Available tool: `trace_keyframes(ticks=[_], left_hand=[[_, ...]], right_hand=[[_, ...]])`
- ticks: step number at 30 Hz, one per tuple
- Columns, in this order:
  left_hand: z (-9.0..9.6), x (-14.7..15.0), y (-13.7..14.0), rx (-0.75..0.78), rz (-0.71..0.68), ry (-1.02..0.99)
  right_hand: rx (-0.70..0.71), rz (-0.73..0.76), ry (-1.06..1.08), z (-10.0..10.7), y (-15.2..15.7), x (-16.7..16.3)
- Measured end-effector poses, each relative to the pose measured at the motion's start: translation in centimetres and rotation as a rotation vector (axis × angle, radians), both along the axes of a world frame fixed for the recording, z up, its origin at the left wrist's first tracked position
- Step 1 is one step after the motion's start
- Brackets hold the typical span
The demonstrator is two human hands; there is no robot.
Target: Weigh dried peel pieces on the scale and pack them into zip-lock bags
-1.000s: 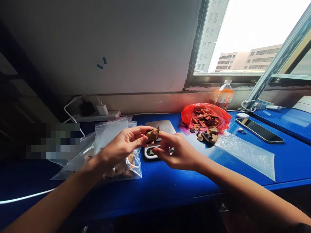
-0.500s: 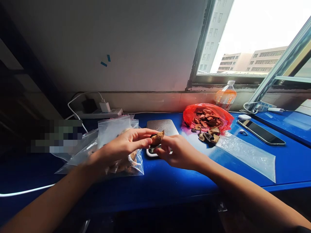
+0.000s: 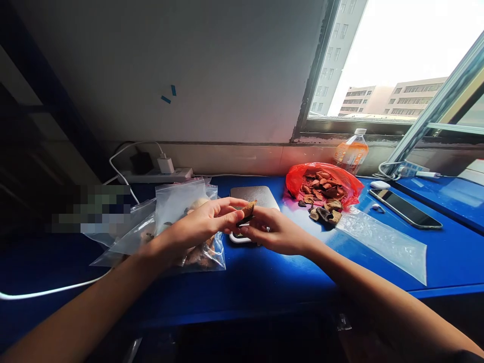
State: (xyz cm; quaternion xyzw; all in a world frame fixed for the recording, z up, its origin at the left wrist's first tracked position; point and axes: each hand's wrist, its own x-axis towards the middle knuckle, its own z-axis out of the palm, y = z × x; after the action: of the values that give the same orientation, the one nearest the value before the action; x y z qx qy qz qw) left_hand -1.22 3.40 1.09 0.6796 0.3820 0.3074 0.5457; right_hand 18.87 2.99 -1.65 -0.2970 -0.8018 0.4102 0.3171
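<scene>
A curved brown dried piece, like a bit of peel or shell (image 3: 248, 207), is held between both hands above a small kitchen scale (image 3: 260, 193). My left hand (image 3: 209, 222) pinches its left side between thumb and fingers. From the right, my right hand (image 3: 282, 232) has its fingers closed on the other side. The hands cover much of the scale's front and display. To the right, an open red plastic bag (image 3: 293, 179) is full of similar reddish-brown pieces. Several darker pieces (image 3: 324, 216) lie before its mouth, beside a flat clear zip bag (image 3: 393, 247).
Filled clear zip bags (image 3: 179, 196) lie left of the scale, partly under my left arm. Behind them are a power strip (image 3: 151, 175) and charger (image 3: 165, 164). A drink bottle (image 3: 351, 151), a phone (image 3: 406, 208) and an earbud case (image 3: 380, 185) are at the right.
The piece has been turned between my fingers, and its dark underside now shows more. My right hand has shifted slightly, its thumb now nearer the piece. The view has moved a little.
</scene>
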Motion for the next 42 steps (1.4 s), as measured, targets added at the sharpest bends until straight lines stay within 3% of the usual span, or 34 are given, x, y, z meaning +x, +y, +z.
trace_keyframes(ticks=[4,9,15,21,33,42], left_hand=[[0.0,0.3,-0.4,0.037,0.018,0.031],[0.7,0.3,-0.6,0.041,-0.053,0.092],[1.2,0.1,-0.5,0.010,-0.060,0.113],[1.5,0.0,-0.3,0.010,-0.135,0.106],[1.8,-0.1,-0.2,0.064,-0.108,0.187],[1.5,-0.2,-0.1,0.049,-0.185,0.132]], right_hand=[[-0.004,-0.034,-0.076,-0.1,-0.3,-0.4],[-0.003,-0.018,-0.136,0.5,-0.8,-0.1],[-0.003,0.036,-0.140,1.4,-1.1,0.3],[0.013,0.013,-0.122,1.7,-1.1,0.5],[0.124,-0.073,-0.102,1.4,-0.5,1.0],[-0.077,0.082,-0.076,1.1,-0.6,0.9]])
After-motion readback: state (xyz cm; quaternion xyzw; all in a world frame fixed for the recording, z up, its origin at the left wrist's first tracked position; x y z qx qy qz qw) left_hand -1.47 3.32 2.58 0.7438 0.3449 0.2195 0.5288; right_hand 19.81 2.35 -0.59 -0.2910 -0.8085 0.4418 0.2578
